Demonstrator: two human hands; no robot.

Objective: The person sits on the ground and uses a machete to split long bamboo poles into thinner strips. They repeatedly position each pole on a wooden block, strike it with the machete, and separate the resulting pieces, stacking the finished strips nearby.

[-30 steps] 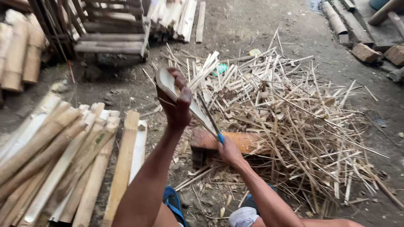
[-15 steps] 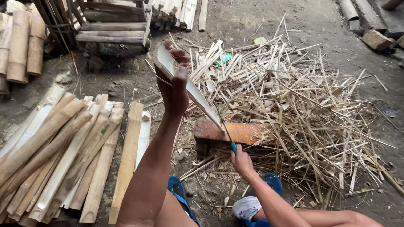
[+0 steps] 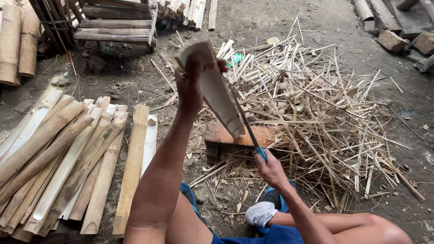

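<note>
Clearly the left hand (image 3: 190, 86) gripped the slat (image 3: 217, 90) at its top, foot propped on the block (image 3: 235, 135) below. Right hand (image 3: 270, 168) clenched the knife (image 3: 246, 124), blade along the slat's right edge; steady, shallow strokes away from the fingers suited best.

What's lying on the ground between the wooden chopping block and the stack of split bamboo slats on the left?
In the head view, only bare dirt with scattered bamboo chips lies between the wooden block and the split bamboo slats; the person's left forearm crosses above it.
</note>
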